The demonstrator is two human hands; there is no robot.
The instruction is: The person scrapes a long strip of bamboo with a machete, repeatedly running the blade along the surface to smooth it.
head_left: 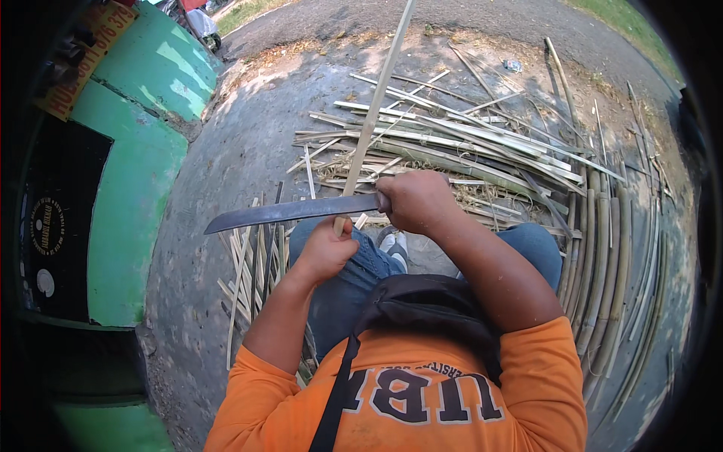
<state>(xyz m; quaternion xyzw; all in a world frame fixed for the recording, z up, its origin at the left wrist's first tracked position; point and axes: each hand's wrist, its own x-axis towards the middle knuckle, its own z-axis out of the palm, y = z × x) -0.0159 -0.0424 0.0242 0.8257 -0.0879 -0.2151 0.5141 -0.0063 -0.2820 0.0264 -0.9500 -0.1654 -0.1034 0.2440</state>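
Observation:
My right hand is closed round the handle of a machete, whose long dark blade points left across my lap. Below the blade, my left hand grips the near end of a long bamboo strip. The strip rises away from me past the top of the picture. The blade crosses the strip just beyond my left fingers; whether its edge touches or cuts in, I cannot tell. Some of my left fingers are hidden behind the strip and the hand itself.
A pile of split bamboo lies ahead of my knees. Whole bamboo poles are stacked at right. More thin strips lie by my left leg. A green wall stands at left. A black bag rests on my front.

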